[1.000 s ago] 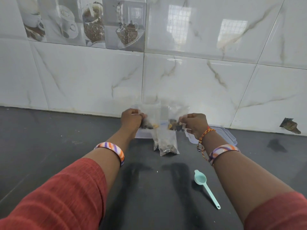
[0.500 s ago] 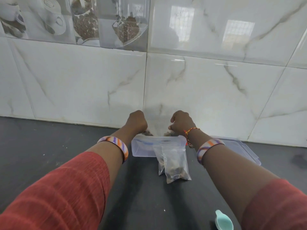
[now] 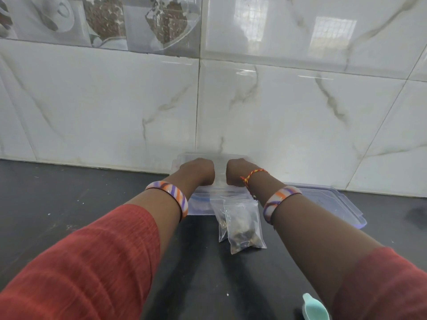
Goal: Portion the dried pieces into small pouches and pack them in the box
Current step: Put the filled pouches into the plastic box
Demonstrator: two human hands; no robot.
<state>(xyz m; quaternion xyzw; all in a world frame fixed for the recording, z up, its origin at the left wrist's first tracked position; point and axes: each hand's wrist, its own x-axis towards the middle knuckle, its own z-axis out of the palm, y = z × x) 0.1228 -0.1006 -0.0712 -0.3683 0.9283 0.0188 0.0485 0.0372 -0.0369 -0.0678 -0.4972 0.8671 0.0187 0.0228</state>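
clear plastic box: smooth, see-through
small clear plastic pouches: glossy film
dark table: matt
white marbled wall tiles: glossy

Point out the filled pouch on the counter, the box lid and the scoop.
filled pouch (image 3: 245, 229): head view, on its lower filled part.
box lid (image 3: 335, 202): head view, on its flat top.
scoop (image 3: 315, 309): head view, on its bowl.

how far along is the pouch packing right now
Done: two filled pouches lie on the counter in front of the clear box.

In hand: the left hand and right hand are down in the open box; what they hold is hidden.

Left: those two pouches are not in the box yet, and its lid lies beside it, not fitted. The scoop lies idle.
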